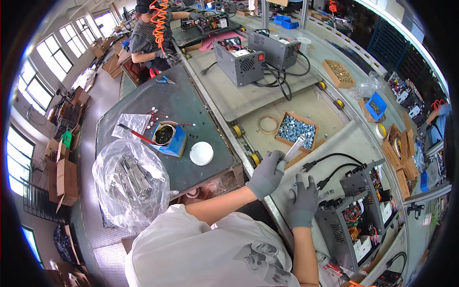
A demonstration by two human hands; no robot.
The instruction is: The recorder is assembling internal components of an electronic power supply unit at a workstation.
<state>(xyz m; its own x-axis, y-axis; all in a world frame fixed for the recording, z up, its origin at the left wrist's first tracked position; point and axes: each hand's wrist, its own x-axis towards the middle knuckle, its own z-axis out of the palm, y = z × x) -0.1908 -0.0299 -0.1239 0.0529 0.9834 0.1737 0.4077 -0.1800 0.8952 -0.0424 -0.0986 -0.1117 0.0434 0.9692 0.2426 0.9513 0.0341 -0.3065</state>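
Observation:
My left hand (267,175), in a grey glove, is closed round one end of a flat silvery metal strip (295,146). The strip's far end points at a cardboard box of bolts (297,130). Beside it my right hand (303,202), gloved too, has its fingers apart and holds nothing that I can see. Close to its fingertips lies a small metal piece (326,193). Two grey machine housings (337,230) with wiring inside stand right of that hand, and their black power plugs (310,166) lie ahead of it.
On the dark side table are a clear bag of metal strips (131,184), a blue box holding a tin (172,139), a white lid (201,153) and pliers (165,80). Two grey housings (237,62) stand farther up the roller line. A co-worker (148,43) works at the far left.

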